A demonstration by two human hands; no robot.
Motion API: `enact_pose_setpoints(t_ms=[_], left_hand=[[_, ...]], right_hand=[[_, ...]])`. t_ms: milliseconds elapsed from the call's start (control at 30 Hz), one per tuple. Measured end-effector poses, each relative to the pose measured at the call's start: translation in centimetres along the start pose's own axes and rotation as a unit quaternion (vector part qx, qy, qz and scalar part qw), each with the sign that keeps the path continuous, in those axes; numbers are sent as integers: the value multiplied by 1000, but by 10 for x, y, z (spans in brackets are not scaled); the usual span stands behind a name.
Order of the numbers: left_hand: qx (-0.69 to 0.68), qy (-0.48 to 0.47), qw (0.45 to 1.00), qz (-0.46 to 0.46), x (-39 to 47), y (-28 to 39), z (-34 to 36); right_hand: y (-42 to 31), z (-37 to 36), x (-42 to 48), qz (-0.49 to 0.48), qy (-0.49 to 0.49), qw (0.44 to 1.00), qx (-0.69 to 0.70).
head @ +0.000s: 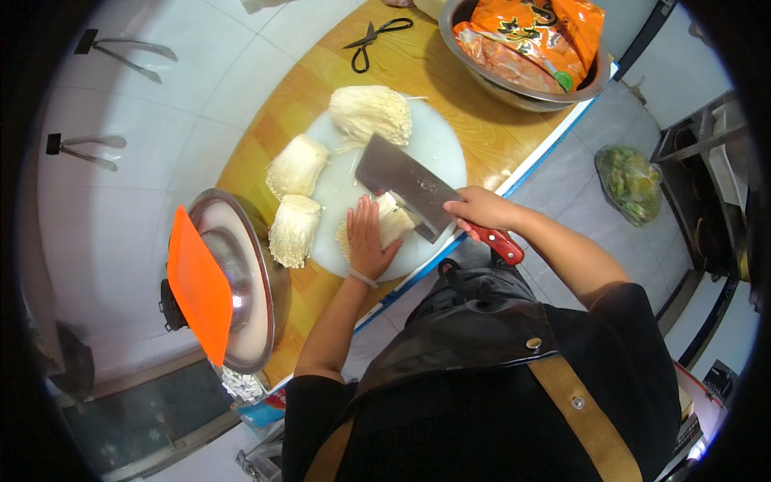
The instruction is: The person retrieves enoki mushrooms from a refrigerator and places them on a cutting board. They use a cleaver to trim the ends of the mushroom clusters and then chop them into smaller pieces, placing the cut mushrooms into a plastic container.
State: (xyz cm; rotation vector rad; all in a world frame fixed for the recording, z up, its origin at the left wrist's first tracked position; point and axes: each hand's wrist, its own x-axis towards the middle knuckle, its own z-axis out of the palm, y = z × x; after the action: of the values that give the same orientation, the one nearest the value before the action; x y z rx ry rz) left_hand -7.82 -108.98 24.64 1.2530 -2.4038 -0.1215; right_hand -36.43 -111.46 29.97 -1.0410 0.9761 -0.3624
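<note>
My right hand (485,209) grips the red handle of a cleaver (406,181). The broad dark blade is slanted over a round white cutting board (443,141). Under my left hand (368,241), palm down with fingers stretched out, lies a bunch of enoki mushrooms (394,224); the hand covers part of it and holds it against the board. The blade's lower edge is close to the bunch's right end; whether it touches cannot be told. A larger enoki bunch (370,114) rests at the board's far side. Two cut bunches, one upper (296,165) and one lower (295,229), sit at the left rim.
Black-handled scissors (367,43) lie on the wooden table (313,78). A metal bowl (536,99) holds an orange printed bag (542,36). At left, an orange tray (199,289) leans over a metal basin (265,337). A bag of greens (629,184) is on the floor.
</note>
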Motion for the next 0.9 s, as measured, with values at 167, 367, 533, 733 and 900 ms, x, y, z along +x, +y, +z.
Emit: enact_pose_setpoints(t_ms=[167,367,533,733,900], left_hand=[[-9,-3,1000,-4,0,2,-2],[-20,7,1000,-15,-1,-1,-2],[-53,11,998,-35,0,1,-3],[-57,22,996,-60,2,0,-1],[-43,5,997,-63,6,1,-6]], right_hand=[[7,20,29,-9,-14,1000,-19],[30,68,47,-64,48,997,16],[24,56,28,-49,62,995,58],[19,31,-7,-72,125,986,81],[19,25,-21,-71,119,988,73]])
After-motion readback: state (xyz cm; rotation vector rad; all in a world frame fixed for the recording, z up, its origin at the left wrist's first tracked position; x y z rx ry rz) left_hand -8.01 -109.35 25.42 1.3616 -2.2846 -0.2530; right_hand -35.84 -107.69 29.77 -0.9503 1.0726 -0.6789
